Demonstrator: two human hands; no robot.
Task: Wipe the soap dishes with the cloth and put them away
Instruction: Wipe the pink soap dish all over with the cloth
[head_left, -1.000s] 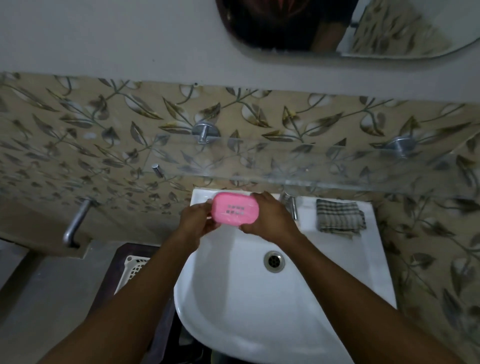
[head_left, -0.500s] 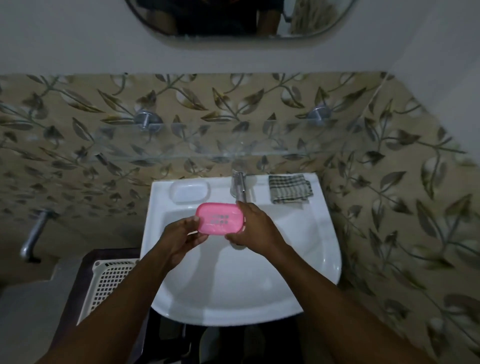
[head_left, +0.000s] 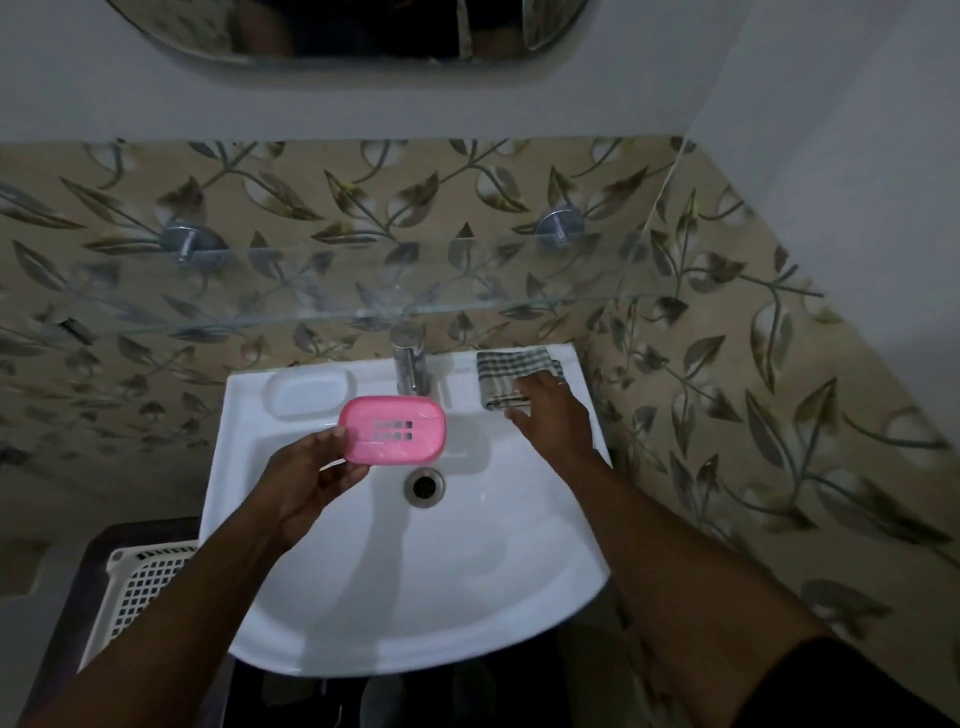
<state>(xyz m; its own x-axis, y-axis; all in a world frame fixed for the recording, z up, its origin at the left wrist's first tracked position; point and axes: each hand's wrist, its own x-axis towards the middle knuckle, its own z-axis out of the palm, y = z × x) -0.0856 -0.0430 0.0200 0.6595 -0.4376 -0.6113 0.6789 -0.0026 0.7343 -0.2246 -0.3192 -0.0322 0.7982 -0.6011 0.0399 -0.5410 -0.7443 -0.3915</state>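
The left hand (head_left: 311, 467) holds the pink soap dish (head_left: 393, 436) at centre frame over the sink (head_left: 363, 597), fingers clamped on its left end, long axis left-right. The right hand (head_left: 553, 415), fingers spread and holding nothing, lies on the near edge of the checked cloth (head_left: 511, 374) at upper right, the nearer hand to it. A white soap dish (head_left: 306, 392) sits on the sink's rear ledge.

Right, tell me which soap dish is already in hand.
The pink soap dish, gripped at its left end by the left hand above the basin. The white soap dish sits untouched on the sink ledge.
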